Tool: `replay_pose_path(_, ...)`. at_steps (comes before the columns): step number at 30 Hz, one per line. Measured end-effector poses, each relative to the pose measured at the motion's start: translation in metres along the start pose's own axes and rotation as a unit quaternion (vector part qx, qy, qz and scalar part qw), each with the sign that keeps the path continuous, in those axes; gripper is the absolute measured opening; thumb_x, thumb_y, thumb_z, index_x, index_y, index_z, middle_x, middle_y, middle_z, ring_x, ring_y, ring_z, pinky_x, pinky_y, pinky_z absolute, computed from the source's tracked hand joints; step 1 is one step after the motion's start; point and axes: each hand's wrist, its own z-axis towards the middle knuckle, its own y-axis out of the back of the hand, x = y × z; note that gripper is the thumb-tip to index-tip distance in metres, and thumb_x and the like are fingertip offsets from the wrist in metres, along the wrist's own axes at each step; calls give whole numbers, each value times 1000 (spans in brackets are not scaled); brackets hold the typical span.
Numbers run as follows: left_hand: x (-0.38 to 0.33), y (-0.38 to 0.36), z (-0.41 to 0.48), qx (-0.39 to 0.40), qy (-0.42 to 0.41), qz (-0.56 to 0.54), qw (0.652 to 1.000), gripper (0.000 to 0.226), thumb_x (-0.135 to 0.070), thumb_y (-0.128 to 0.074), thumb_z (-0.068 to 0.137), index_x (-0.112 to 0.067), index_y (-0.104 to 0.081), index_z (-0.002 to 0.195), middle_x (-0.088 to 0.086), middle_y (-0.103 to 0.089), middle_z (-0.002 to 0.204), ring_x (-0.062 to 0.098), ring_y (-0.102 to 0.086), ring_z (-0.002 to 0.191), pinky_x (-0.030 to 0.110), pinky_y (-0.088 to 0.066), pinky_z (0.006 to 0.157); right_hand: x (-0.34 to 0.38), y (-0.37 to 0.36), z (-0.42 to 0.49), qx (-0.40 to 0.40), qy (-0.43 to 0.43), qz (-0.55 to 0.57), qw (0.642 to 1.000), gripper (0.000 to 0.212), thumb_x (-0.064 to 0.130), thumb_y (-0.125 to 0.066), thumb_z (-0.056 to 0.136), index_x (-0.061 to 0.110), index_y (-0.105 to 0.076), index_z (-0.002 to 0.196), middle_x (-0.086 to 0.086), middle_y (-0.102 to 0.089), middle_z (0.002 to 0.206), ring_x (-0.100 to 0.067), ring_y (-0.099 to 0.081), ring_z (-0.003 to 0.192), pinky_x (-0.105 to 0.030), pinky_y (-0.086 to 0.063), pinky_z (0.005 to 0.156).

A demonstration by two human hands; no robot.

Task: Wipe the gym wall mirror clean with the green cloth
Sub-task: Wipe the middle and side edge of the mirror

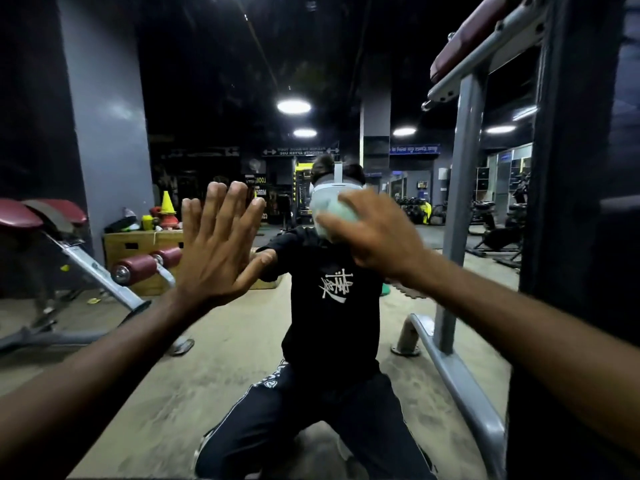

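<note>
We are pressing the left hand (218,247) flat on the mirror (221,358); at its 3 o'clock the right hand (374,237) is gripping the green cloth (329,216). We are judging the cloth soft, light, best held wadded.

What I count
Two hands, left hand (214,251) and right hand (377,233); one green cloth (327,218); four ceiling lights (293,106); one yellow cone (166,201).

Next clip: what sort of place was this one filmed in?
A gym, seen in a wall mirror: maroon padded bench at left, grey machine frame at right, yellow training cone on a wooden box.
</note>
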Motion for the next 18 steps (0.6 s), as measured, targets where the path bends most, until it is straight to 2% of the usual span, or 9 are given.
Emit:
replay_pose_path(3,14,9,15,12,20,10,1000,87,-68,-29,98,-17,-10,166,14,2,173,41,1,159,66,6,123,-21,4,41,-62,-164,-19,984,54,10,-77,77,20,-59,127,-20,-57,115,-31,-49,98,-38,-47,73)
replay_pose_path(5,22,9,20,21,19,8,1000,87,-68,-28,98,-17,-9,166,16,1,173,41,0,159,67,3,123,4,-12,33,-72,-192,3,979,54,5,-71,78,16,-58,130,-22,-57,118,-34,-49,101,-43,-49,76)
replay_pose_path(7,27,8,18,15,-1,9,1000,86,-66,-30,99,-15,-12,166,18,-1,172,43,-6,158,72,-5,121,49,-28,1,-29,-92,36,995,50,4,-61,83,12,-54,132,-26,-58,117,-40,-54,101,-50,-48,78)
replay_pose_path(10,35,5,4,4,-24,4,1000,82,-60,-35,100,-11,-20,164,21,-9,171,45,-11,157,72,-11,121,86,-30,-39,37,72,47,996,28,13,-57,97,16,-63,124,-18,-64,109,-34,-61,94,-46,-51,76)
replay_pose_path(12,39,5,-5,-2,-32,3,999,78,-58,-36,101,-11,-26,163,20,-14,171,43,-14,157,72,-13,120,67,-26,-18,45,98,46,993,24,17,-61,99,16,-62,123,-17,-64,105,-33,-60,91,-45,-50,73)
replay_pose_path(13,40,4,-9,-6,-34,0,999,77,-57,-37,101,-12,-27,163,19,-16,171,43,-14,157,73,-14,119,51,-24,3,20,77,37,996,27,17,-63,97,14,-63,124,-19,-64,104,-33,-57,90,-44,-48,71)
replay_pose_path(15,49,3,-11,-9,-37,-3,999,76,-57,-36,102,-14,-28,163,16,-17,171,41,-14,158,76,-16,116,17,-20,56,-46,-35,-5,998,36,10,-73,86,11,-68,122,-22,-62,108,-33,-52,92,-41,-46,71)
replay_pose_path(17,65,4,-5,-9,-13,-9,1000,77,-59,-33,102,-14,-24,164,15,-12,172,39,-9,159,76,-13,117,8,-19,98,-91,-181,-4,979,46,2,-75,78,11,-67,122,-21,-59,112,-33,-50,97,-40,-47,75)
replay_pose_path(18,73,5,-1,-7,10,-16,1000,78,-60,-31,101,-15,-21,165,14,-8,173,38,-5,159,74,-9,119,18,-23,104,-99,-214,3,972,49,0,-73,77,10,-66,124,-20,-58,113,-32,-48,99,-40,-48,77)
